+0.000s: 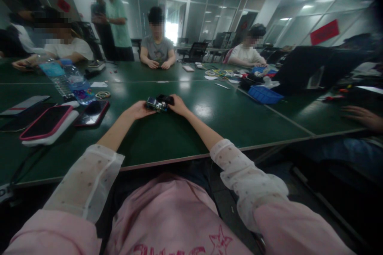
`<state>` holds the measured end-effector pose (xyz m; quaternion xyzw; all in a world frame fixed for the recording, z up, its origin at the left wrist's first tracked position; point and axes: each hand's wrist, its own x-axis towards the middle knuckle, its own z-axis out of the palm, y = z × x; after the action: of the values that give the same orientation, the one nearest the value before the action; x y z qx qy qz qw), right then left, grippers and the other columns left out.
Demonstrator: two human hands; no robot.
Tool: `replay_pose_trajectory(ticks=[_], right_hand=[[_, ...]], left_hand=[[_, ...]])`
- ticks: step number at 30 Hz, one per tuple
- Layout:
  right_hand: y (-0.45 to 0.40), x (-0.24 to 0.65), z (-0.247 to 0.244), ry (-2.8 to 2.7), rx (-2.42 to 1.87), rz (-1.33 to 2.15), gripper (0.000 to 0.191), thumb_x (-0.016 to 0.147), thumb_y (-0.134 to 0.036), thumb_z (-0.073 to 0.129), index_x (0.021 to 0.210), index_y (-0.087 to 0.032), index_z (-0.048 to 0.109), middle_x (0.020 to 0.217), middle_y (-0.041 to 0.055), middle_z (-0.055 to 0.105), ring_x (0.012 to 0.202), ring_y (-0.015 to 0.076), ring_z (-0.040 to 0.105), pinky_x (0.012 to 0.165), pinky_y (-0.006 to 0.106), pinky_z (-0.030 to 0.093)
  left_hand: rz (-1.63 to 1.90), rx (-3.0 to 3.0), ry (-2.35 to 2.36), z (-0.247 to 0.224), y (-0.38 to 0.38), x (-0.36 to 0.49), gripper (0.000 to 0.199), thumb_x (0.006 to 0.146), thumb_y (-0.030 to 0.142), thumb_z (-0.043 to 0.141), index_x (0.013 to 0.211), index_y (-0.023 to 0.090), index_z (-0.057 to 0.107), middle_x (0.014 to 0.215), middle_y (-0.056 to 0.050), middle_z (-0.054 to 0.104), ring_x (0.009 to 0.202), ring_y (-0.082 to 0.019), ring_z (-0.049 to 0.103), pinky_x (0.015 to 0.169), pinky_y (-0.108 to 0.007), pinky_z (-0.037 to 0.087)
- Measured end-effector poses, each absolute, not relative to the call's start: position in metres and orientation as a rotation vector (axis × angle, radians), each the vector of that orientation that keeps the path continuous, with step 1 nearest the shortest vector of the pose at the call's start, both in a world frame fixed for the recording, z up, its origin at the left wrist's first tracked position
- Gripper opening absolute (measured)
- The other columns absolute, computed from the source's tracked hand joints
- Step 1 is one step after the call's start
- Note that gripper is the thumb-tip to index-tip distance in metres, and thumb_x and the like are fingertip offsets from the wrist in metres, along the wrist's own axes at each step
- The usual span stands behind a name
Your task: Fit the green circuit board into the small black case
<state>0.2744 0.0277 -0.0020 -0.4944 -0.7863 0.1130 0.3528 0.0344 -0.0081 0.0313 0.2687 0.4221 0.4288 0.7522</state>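
Just above the green table, my left hand [140,110] is closed on the left edge of a small circuit board [158,106] with a grey box-like part on it. My right hand [179,106] is closed on a flat black piece [166,99] at the board's right upper side. Whether the black piece is joined to the board or only touches it, I cannot tell. Fine details of the board are too small to make out. The fingertips of both hands are partly hidden behind these parts.
To my left lie a pink-cased phone [48,121], a dark phone [93,112], two water bottles [78,83] and a tape roll [102,94]. A blue basket [265,94], tangled cables [215,73] and a black monitor [302,69] stand right. Another person's hand [363,116] rests far right.
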Motion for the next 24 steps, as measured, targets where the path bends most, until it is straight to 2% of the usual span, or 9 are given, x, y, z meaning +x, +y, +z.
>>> replay_pose_trajectory(ticks=[7,14,19,24], right_hand=[[0.0261,0.2746,-0.0012,-2.012,-1.266,0.342,0.047,0.079,-0.020,0.065,0.124,-0.017,0.054,0.126,0.0154,0.060,0.122,0.0313,0.054,0.103,0.052,0.046],[0.0240,0.2738,0.0026,-1.982,-1.269,0.382,0.045,0.078,-0.020,0.067,0.122,-0.019,0.056,0.123,0.0133,0.061,0.119,0.0308,0.055,0.105,0.053,0.044],[0.0215,0.2732,0.0057,-1.988,-1.300,0.380,0.046,0.079,-0.020,0.069,0.123,-0.015,0.056,0.125,0.0155,0.060,0.120,0.0299,0.055,0.107,0.049,0.043],[0.0205,0.2731,0.0069,-1.968,-1.302,0.399,0.045,0.078,-0.019,0.069,0.122,-0.015,0.057,0.124,0.0154,0.060,0.120,0.0298,0.055,0.105,0.049,0.044]], left_hand=[[0.954,0.606,0.933,0.0311,-0.0088,0.0352,0.045,0.096,0.011,0.039,0.139,0.009,0.051,0.094,-0.015,0.070,0.090,-0.026,0.070,0.083,-0.040,0.058],[0.962,0.595,0.943,0.0331,-0.0105,0.0365,0.047,0.095,0.010,0.039,0.141,0.005,0.049,0.091,-0.015,0.069,0.088,-0.025,0.069,0.084,-0.039,0.058],[0.947,0.630,0.972,0.0344,-0.0121,0.0374,0.043,0.097,0.012,0.038,0.137,0.005,0.051,0.089,-0.014,0.070,0.087,-0.024,0.070,0.079,-0.036,0.060],[0.954,0.618,0.936,0.0328,-0.0109,0.0362,0.043,0.095,0.011,0.039,0.137,0.006,0.052,0.091,-0.015,0.070,0.088,-0.025,0.070,0.083,-0.038,0.059]])
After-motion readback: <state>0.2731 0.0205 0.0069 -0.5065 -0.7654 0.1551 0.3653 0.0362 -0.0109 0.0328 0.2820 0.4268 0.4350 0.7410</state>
